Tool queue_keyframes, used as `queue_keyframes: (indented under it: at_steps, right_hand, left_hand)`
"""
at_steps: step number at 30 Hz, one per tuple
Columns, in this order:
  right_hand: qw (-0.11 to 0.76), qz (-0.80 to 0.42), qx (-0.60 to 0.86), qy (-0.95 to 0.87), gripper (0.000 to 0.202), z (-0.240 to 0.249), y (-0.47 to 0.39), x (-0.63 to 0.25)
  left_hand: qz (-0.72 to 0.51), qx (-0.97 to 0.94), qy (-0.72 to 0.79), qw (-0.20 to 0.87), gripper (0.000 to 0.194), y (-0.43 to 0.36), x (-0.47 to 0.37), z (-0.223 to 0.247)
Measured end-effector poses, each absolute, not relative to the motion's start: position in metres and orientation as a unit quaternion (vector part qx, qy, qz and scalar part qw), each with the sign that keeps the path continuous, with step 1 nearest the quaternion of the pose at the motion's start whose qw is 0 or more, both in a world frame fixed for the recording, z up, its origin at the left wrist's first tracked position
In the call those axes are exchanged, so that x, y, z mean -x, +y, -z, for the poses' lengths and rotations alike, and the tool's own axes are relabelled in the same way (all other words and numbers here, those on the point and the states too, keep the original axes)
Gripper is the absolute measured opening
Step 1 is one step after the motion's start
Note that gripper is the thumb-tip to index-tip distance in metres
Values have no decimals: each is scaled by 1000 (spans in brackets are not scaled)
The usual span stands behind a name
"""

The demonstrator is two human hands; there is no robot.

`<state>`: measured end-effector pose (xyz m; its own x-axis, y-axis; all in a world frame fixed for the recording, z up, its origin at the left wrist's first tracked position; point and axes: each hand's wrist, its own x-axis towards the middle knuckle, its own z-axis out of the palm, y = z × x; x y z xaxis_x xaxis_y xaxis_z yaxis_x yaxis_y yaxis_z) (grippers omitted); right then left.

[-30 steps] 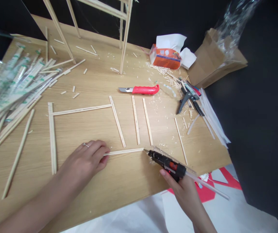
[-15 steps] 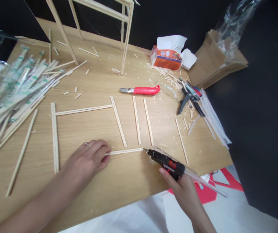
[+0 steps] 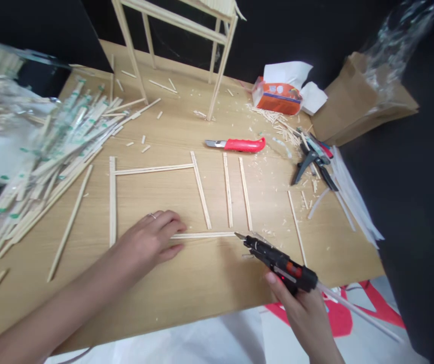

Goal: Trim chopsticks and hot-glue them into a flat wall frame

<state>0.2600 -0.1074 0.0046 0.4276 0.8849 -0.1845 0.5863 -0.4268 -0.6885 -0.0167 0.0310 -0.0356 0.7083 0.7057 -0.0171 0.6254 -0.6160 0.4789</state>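
Observation:
My right hand (image 3: 303, 308) is wrapped round a black hot glue gun (image 3: 281, 265), with a clear glue stick (image 3: 360, 316) trailing out of its back. The gun's nozzle tip is at the right end of a pair of joined wooden sticks (image 3: 205, 235) lying flat on the table. At the left end of that pair, my left hand (image 3: 154, 237) has thumb and fingers apart around the sticks. Beyond it lies an H-like frame of sticks: a left upright (image 3: 112, 202), a crossbar (image 3: 154, 169) and a slanted right upright (image 3: 200, 189).
Two stick pairs (image 3: 228, 189) lie right of the frame. Behind are a red utility knife (image 3: 243, 145) and a standing stick structure (image 3: 220, 71). Wrapped chopsticks (image 3: 61, 136) pile up at left. Black cutters (image 3: 315, 164), a tissue pack (image 3: 279, 96) and a cardboard box (image 3: 353, 106) are at right.
The view has shifted, so the table scene sits further right. The left hand's thumb and fingers have spread from a pinch on the sticks. The glue gun's nozzle stays at the right end.

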Motion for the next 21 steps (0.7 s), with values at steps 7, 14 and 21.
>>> queue_keyframes:
  at_steps: [7, 14, 21]
  right_hand:
    - [257, -395, 721, -508, 26, -8, -89, -211]
    - [232, -448, 673, -542, 25, 7, -68, -168]
    - [219, -439, 684, -540, 32, 16, -67, -160]
  left_hand:
    - [-105, -866, 377, 312, 23, 29, 60, 35]
    - [-116, -827, 425, 350, 35, 26, 67, 37]
    - [-134, -821, 416, 368, 33, 26, 66, 37]
